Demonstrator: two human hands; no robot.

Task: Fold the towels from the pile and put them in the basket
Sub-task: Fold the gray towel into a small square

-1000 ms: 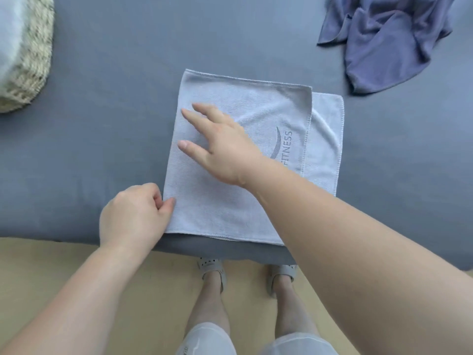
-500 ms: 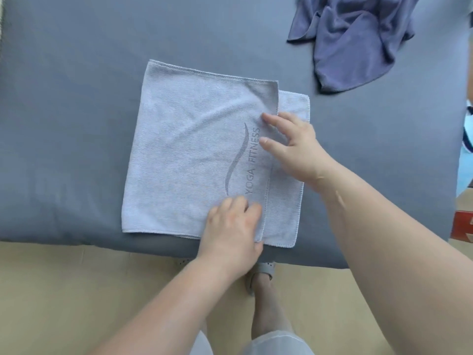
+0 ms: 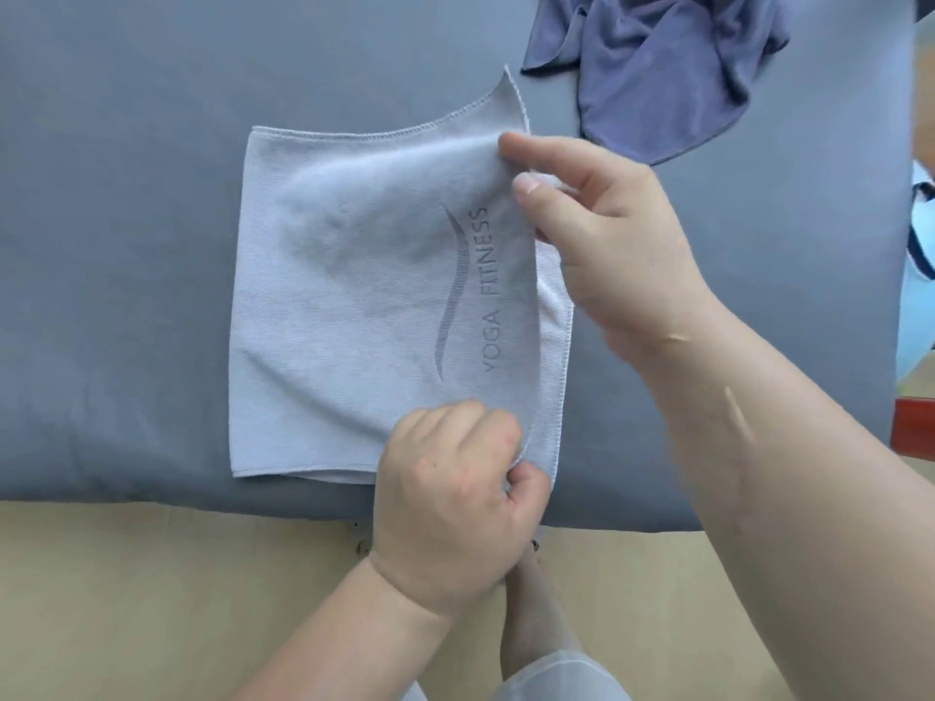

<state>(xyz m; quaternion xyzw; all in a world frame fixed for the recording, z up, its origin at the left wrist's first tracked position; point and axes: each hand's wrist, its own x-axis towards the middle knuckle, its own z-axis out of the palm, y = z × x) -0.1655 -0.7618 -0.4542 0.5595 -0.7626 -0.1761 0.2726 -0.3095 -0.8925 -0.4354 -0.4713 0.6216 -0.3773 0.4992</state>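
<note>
A light grey towel printed "YOGA FITNESS" lies folded on the dark grey bed near its front edge. My right hand pinches the top layer's right edge near the far corner and lifts it, so that corner stands up off the lower layer. My left hand pinches the same edge at the near right corner. A crumpled darker blue-grey towel lies at the far right of the bed. The basket is out of view.
Below the bed's front edge is light wooden floor, with my legs under my hands. At the right frame edge are a pale blue object and a red-brown piece of furniture.
Both hands went from smoothing the towel's left part to its right edge. They now pinch the top layer and lift it. The view has shifted right, and the basket has left it.
</note>
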